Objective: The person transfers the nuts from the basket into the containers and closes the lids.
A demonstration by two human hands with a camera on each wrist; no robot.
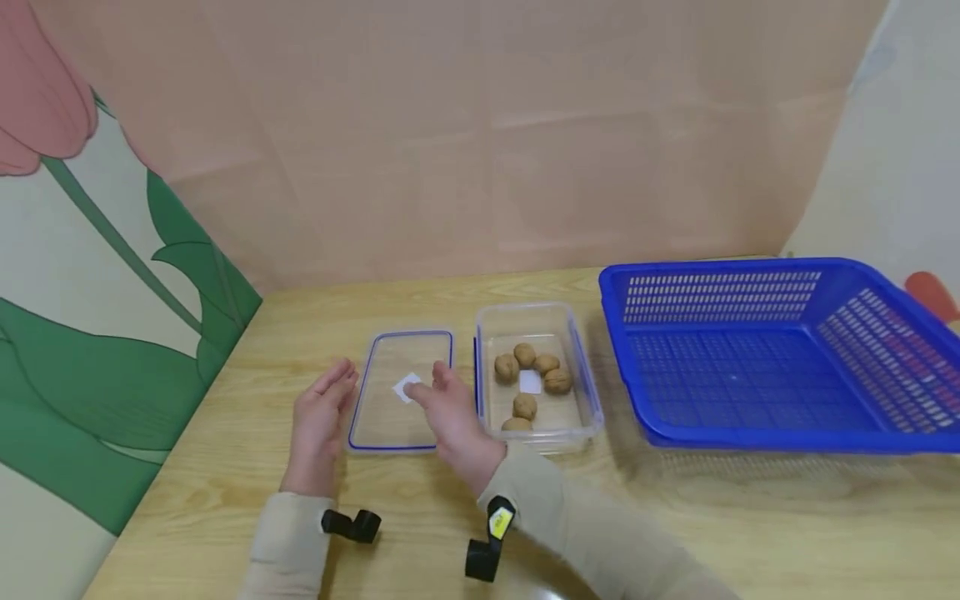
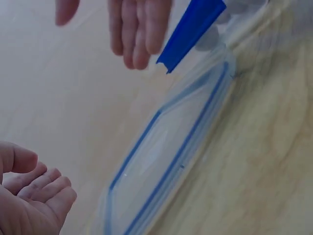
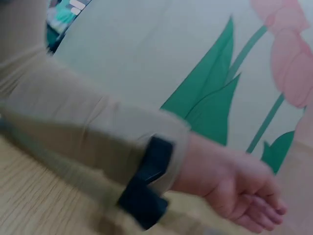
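My left hand [image 1: 315, 433] hovers at the left side of a clear plastic lid [image 1: 390, 425] with a blue seal. My right hand [image 1: 459, 429] is over the lid's right edge, with its thumb across the view of a small white square [image 1: 406, 387]. Neither hand holds anything. In the left wrist view, the left palm [image 2: 32, 205] faces up with loosely bent fingers, and the right hand [image 2: 139, 29] has straight fingers. Just right of the lid stands a clear plastic box [image 1: 577, 350] with several walnuts [image 1: 557, 382] in it.
A large blue plastic basket [image 1: 720, 442] stands on the right side of the wooden table [image 1: 202, 467]. A plain pinkish sheet [image 1: 487, 167] hangs behind the table. Flower-patterned wall covering [image 1: 105, 375] runs along the left.
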